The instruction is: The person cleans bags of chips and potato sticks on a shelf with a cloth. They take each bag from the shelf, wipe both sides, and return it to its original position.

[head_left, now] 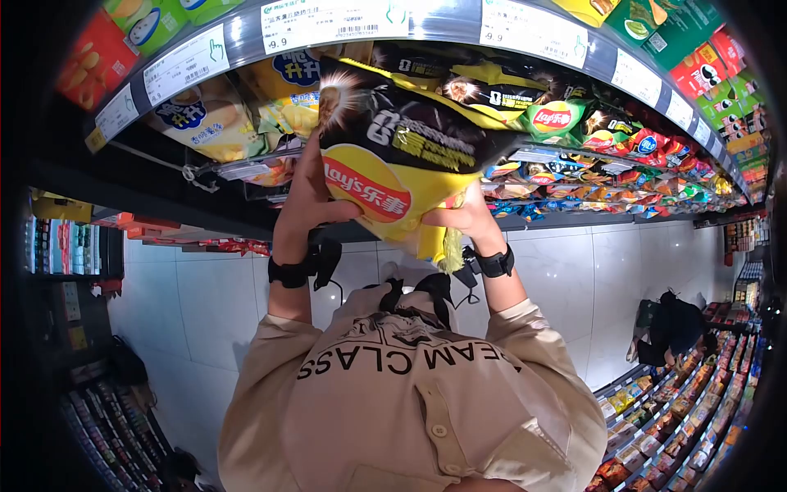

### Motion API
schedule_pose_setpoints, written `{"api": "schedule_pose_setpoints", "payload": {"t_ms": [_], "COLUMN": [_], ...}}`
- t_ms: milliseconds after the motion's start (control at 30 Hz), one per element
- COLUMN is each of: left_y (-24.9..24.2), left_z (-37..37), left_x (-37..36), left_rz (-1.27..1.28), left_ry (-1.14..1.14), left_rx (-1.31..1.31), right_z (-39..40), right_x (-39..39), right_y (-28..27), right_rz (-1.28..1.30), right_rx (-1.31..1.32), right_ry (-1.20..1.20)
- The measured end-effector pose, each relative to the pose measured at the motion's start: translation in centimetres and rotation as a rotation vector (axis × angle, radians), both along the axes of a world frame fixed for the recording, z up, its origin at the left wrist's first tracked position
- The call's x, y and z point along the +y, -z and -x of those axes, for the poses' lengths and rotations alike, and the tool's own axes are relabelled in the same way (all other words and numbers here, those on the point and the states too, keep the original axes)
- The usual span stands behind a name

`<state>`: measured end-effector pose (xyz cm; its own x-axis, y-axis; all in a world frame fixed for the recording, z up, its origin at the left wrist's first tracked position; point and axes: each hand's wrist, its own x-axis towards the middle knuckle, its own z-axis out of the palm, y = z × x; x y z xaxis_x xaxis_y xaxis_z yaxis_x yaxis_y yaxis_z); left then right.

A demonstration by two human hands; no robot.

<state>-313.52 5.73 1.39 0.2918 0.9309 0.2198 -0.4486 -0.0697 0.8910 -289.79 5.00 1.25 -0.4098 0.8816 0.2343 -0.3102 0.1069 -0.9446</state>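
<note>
A black and yellow Lay's chip bag [410,148] is held up in front of the shelf, its printed front showing. My left hand [307,193] grips the bag's left side, thumb over the front near the red logo. On the lower right edge, my right hand [466,215] has its thumb against the front, with the other fingers mostly hidden. A small yellow-green packet or bag part [443,246] hangs beneath my right hand. Directly behind the bag are more black chip bags [492,90] on the shelf.
Price labels [533,31] line the curved shelf edge [459,41]. Cream chip bags [205,119] lie at the left, and a green Lay's bag [553,119] at the right. A person in dark clothes [676,324] is at the lower right, near stocked racks [672,410].
</note>
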Motion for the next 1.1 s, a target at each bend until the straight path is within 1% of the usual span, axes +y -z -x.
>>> {"api": "schedule_pose_setpoints", "payload": {"t_ms": [33,67,100,167,200,233,300,333,367,433,467,533,567,600,633,733,767,833,867,900,967,1000,1033,1100], "left_y": [0.2,1.7,2.8,2.6,2.2,1.8,1.1,0.6,-0.5,-2.9,-2.4,-2.2,-2.0,-1.4,-1.3,-1.1,-0.8,-0.3,-0.6,-0.6,-0.9,-0.3,0.4,3.5], "left_z": [0.4,0.5,0.7,0.4,-0.1,-0.3,-0.6,-0.8,-1.2,-2.5,-3.0,-3.2,-3.4,-3.2,-3.1,-2.7,-2.3,-1.3,-1.3,-2.2,-3.2,-3.4,-3.2,-2.7], "left_x": [0.1,0.4,0.7,1.1,1.1,1.2,2.0,2.5,2.5,2.4,2.6,3.5,4.0,4.5,4.7,5.1,5.6,7.5,8.3,8.5,9.0,9.5,9.8,11.2], "left_rz": [0.061,0.106,0.106,0.231,0.208,0.208,0.101,0.107,0.105,0.019,-0.001,-0.029,-0.053,-0.090,-0.091,-0.247,-0.247,-0.175,-0.180,-0.204,-0.057,-0.110,-0.146,-0.146], "left_ry": [0.022,-0.011,-0.010,0.113,0.049,0.050,-0.201,-0.299,-0.298,-0.338,-0.376,-0.366,-0.359,-0.412,-0.414,-0.577,-0.580,-0.709,-0.613,-0.525,-0.240,-0.182,-0.261,-0.253], "left_rx": [0.099,0.096,0.098,-0.001,-0.025,-0.026,0.224,0.311,0.311,0.205,0.135,0.173,0.210,0.318,0.316,0.482,0.483,1.079,0.861,0.527,0.324,0.332,0.617,0.609], "right_z": [0.4,0.2,0.0,-0.1,-0.2,-0.3,-0.7,-1.2,-1.5,-1.7,-1.7,-1.3,-1.3,-1.2,-1.0,-1.0,-1.2,-2.5,-2.8,-3.0,-2.4,-2.2,-2.0,-1.3], "right_x": [-0.1,0.2,0.4,0.8,1.0,1.4,2.2,2.5,2.5,3.4,3.6,3.9,3.9,4.0,4.2,4.2,4.1,4.7,4.8,4.8,4.9,5.0,5.2,5.5], "right_y": [0.0,0.8,1.1,0.9,0.5,0.3,0.0,-0.1,-1.1,-1.2,-1.4,-1.9,-2.1,-2.2,-2.3,-2.9,-3.2,-2.8,-2.8,-2.9,-2.4,-2.0,-1.6,-0.9], "right_rz": [0.016,0.019,0.020,0.056,0.017,0.016,-0.096,-0.173,-0.215,-0.397,-0.400,-0.585,-0.582,-0.568,-0.557,-0.539,-0.512,-0.561,-0.581,-0.600,-0.576,-0.591,-0.601,-0.485], "right_rx": [0.047,-0.013,-0.011,-0.087,-0.081,-0.082,-0.188,-0.271,-0.246,-0.297,-0.296,-0.672,-0.676,-0.682,-0.686,-0.695,-0.677,-0.673,-0.713,-0.754,-0.694,-0.707,-0.712,-0.692], "right_ry": [0.004,-0.058,-0.057,-0.032,0.002,0.003,0.173,0.241,0.248,0.299,0.301,0.525,0.527,0.555,0.583,0.838,0.937,1.001,0.958,0.918,0.819,0.766,0.744,0.718]}}
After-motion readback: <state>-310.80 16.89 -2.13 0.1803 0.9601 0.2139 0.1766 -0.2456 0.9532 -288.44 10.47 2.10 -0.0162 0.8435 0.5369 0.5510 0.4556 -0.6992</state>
